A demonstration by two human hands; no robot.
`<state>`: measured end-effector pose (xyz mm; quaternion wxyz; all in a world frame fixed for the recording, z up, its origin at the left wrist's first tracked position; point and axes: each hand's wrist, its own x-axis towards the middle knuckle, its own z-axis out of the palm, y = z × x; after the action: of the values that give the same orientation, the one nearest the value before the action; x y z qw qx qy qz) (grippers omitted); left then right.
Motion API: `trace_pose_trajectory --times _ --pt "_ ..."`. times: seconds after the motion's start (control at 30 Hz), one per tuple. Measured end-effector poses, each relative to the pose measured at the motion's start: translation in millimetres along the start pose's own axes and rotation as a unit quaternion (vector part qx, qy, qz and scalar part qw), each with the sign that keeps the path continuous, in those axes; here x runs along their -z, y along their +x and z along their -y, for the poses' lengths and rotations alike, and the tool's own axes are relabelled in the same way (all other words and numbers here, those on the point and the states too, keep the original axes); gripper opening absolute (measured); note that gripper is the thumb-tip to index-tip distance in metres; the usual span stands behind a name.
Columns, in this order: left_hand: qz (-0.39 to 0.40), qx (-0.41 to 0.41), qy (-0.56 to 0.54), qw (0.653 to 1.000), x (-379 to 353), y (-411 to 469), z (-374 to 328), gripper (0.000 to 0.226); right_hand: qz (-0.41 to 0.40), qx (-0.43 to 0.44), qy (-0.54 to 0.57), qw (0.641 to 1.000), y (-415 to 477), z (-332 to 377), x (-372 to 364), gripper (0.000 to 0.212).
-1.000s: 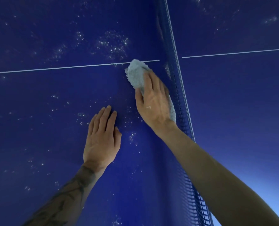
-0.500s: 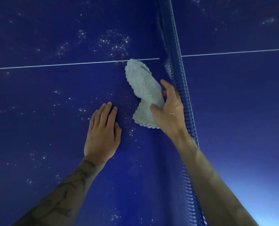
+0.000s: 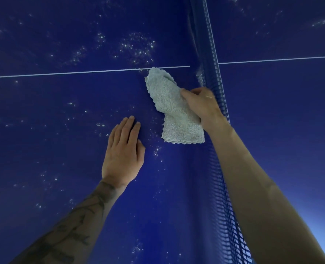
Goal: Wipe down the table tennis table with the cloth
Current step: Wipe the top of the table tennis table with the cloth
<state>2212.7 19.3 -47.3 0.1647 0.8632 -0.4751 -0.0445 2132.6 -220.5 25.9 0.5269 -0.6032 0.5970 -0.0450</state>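
Note:
The table tennis table (image 3: pixel 62 130) is dark blue, with pale specks scattered over its left half. A light grey-blue terry cloth (image 3: pixel 174 111) hangs twisted just left of the net, its top corner at the white centre line (image 3: pixel 81 72). My right hand (image 3: pixel 201 105) grips the cloth's right edge with curled fingers, close against the net. My left hand (image 3: pixel 123 151) lies flat on the table, fingers straight and together, to the lower left of the cloth.
The blue mesh net (image 3: pixel 213 77) with its white top band runs from the top centre down to the lower right, splitting the table. Beyond it lies the table's other half (image 3: pixel 281 111). A dense patch of specks (image 3: pixel 137 47) sits above the centre line.
My right hand went from pressing the cloth flat on the table to gripping its edge; the cloth has lifted and unfolded. The left hand has stayed in place.

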Motion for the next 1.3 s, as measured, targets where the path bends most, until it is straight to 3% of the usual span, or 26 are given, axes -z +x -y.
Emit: trace_pose_trajectory --times 0.17,0.3,0.43,0.63,0.83,0.93,1.07,1.17,1.3 --pt "0.001 0.001 0.001 1.0 1.5 0.3 -1.1 0.051 0.021 0.05 0.125 0.991 -6.9 -10.5 -1.2 0.026" --pt "-0.002 -0.003 -0.004 1.0 0.9 0.4 -0.1 0.05 -0.034 0.16 0.097 0.982 -15.1 -27.8 -0.6 0.038" --pt "-0.004 -0.003 -0.004 1.0 0.0 -0.2 0.6 0.049 -0.057 0.137 0.08 0.986 -15.0 -38.7 1.5 0.046" --pt "-0.005 -0.008 -0.004 1.0 -1.7 -0.2 2.1 0.049 -0.014 0.129 -0.005 0.992 -27.4 -51.0 15.8 0.096" --pt "0.008 0.0 -0.001 1.0 1.4 0.3 -0.1 0.05 0.033 0.08 0.058 0.995 -24.1 -53.2 29.7 0.079" --pt "0.009 0.003 0.003 1.0 2.7 0.1 -0.3 0.05 -0.029 0.12 -0.052 0.991 -23.8 -51.5 32.8 0.071" --pt "0.008 0.002 0.004 1.0 4.8 0.4 -2.8 0.05 -0.152 0.258 -0.225 0.927 -37.4 -57.4 11.8 0.049" --pt "0.006 0.005 0.001 1.0 4.2 0.5 -2.0 0.051 -0.139 0.338 -0.257 0.895 -31.4 -52.9 -17.9 0.045" --pt "-0.005 0.012 0.005 1.0 1.5 0.6 -1.7 0.051 -0.112 0.335 -0.37 0.859 -9.8 -56.6 -46.4 0.058"
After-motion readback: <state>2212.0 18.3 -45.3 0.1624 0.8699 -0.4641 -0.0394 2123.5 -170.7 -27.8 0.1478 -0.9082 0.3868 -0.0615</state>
